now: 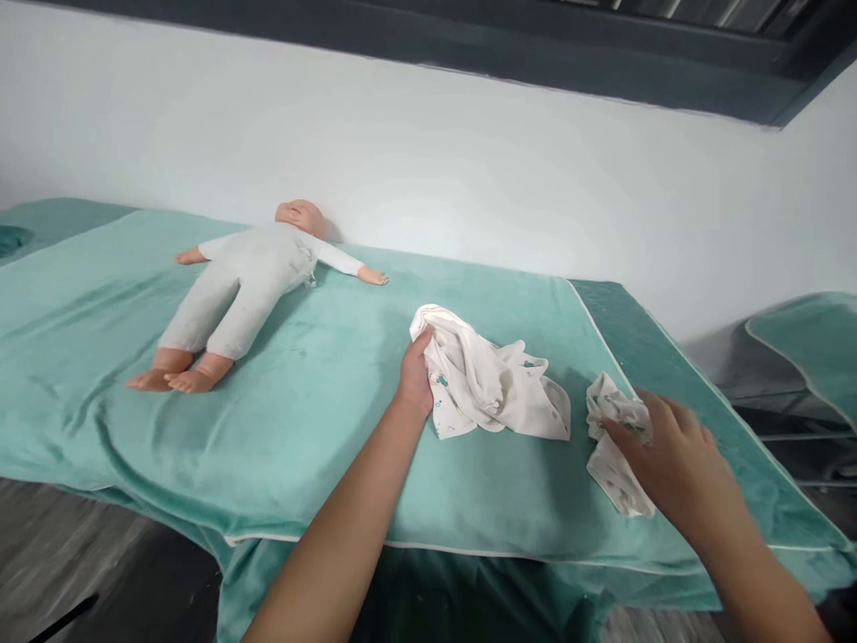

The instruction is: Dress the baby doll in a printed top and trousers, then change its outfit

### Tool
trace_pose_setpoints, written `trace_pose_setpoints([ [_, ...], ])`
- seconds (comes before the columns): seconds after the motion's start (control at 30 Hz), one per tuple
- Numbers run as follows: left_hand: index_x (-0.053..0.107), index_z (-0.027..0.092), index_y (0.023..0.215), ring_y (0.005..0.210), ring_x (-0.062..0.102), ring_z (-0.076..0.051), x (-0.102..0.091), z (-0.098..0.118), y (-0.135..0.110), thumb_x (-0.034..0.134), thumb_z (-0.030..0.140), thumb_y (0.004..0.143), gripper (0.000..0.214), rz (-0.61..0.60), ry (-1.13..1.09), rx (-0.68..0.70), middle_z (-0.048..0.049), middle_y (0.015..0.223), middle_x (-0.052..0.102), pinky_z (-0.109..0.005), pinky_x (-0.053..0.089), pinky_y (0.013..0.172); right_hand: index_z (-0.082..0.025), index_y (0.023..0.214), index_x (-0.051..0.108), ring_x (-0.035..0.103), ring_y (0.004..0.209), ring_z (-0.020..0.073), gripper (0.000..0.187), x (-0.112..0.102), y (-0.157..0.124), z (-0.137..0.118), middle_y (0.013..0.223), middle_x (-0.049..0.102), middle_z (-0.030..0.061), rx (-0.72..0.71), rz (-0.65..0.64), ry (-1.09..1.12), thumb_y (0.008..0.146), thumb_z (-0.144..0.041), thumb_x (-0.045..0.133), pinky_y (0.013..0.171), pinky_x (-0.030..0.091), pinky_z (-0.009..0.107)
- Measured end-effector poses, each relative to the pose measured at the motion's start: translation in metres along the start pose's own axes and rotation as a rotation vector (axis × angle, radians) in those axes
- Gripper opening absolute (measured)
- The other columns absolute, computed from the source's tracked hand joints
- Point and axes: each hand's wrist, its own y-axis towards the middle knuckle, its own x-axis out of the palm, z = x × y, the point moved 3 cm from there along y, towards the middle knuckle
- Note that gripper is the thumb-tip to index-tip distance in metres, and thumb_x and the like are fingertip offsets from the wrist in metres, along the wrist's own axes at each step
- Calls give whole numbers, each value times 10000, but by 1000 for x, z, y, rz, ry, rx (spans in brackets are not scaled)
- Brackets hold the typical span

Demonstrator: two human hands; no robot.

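Note:
My left hand is closed on the left end of a crumpled white baby garment with small green prints; the thumb lies on top of the fabric. The rest of this garment spreads to the right over the green bed cover. Farther right, my right hand grips a second white baby garment, bunched and gathered at its upper end, with its lower part hanging or lying toward me. Some of the right fingers are hidden behind the hand. A baby doll with a white cloth body lies on its back at the left, apart from both hands.
The green plush cover drapes over the bed's front edge. A darker green strip runs along the right side. Behind the bed stands a white wall. Another green-covered piece with metal bars is at the far right.

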Motion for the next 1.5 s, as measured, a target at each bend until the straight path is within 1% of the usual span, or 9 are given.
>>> trace_pose_setpoints([
  [0.13, 685, 172, 1062, 1084, 713, -321, 0, 0, 1, 762, 424, 748, 410, -22, 9, 20, -96, 1035, 773, -459, 509, 1029, -214, 1416, 491, 520, 1301, 422, 587, 0, 0, -26, 1431, 547, 169, -84, 57, 38, 957, -562, 382, 1018, 464, 595],
  [0.37, 680, 178, 1048, 1102, 705, -317, -1, 4, 0, 764, 376, 749, 368, -16, 2, 48, -82, 1020, 775, -452, 502, 1037, -189, 1388, 504, 469, 1368, 367, 518, 9, 4, -66, 1423, 555, 167, -246, 88, 152, 983, -498, 415, 1117, 394, 565],
  [0.67, 681, 174, 1045, 1024, 724, -306, 3, 6, -9, 818, 345, 706, 403, -71, 130, 127, -89, 976, 776, -427, 514, 991, -231, 1291, 566, 588, 1226, 287, 363, 4, 35, -134, 1327, 616, 120, -312, 29, 607, 981, -400, 481, 1022, 473, 446],
  [0.83, 687, 160, 1057, 841, 717, -255, 11, 34, -32, 844, 350, 685, 446, -118, 385, 187, -80, 919, 754, -362, 545, 815, -252, 1212, 609, 640, 1074, 225, 293, -2, 58, -182, 1160, 690, 58, -452, -38, 814, 932, -307, 541, 947, 483, 375],
  [0.97, 672, 193, 1031, 772, 650, -162, 30, 73, -54, 826, 364, 709, 396, -187, 636, 246, -5, 886, 698, -264, 506, 712, -231, 981, 641, 612, 841, 171, 132, -17, 65, -211, 917, 678, 10, -476, -52, 919, 870, -259, 576, 799, 478, 311],
  [1.07, 660, 205, 970, 771, 609, -138, 51, 103, -68, 749, 368, 777, 268, -196, 869, 392, 21, 869, 662, -241, 479, 702, -223, 898, 594, 521, 675, 139, 68, -38, 68, -222, 748, 586, -29, -485, -20, 884, 833, -240, 591, 652, 421, 273],
  [1.17, 661, 205, 911, 827, 605, -150, 70, 131, -85, 661, 295, 818, 129, -116, 1168, 665, 15, 893, 670, -253, 470, 749, -218, 869, 570, 486, 660, 132, 72, -69, 70, -222, 739, 543, -32, -522, 183, 765, 805, -185, 580, 643, 387, 272],
  [1.33, 640, 226, 945, 823, 596, -169, 91, 160, -115, 543, 154, 809, 182, 45, 1641, 1112, 4, 915, 684, -288, 456, 756, -219, 940, 588, 502, 717, 149, 245, -115, 71, -213, 864, 556, 8, -537, 490, 565, 758, -77, 505, 645, 383, 281],
  [1.5, 596, 236, 1002, 890, 612, -203, 92, 173, -129, 517, 150, 834, 204, 171, 1846, 1355, -32, 974, 676, -316, 459, 768, -216, 987, 648, 547, 798, 164, 240, -126, 70, -202, 1072, 597, 68, -487, 554, 416, 817, -128, 504, 624, 392, 283],
])
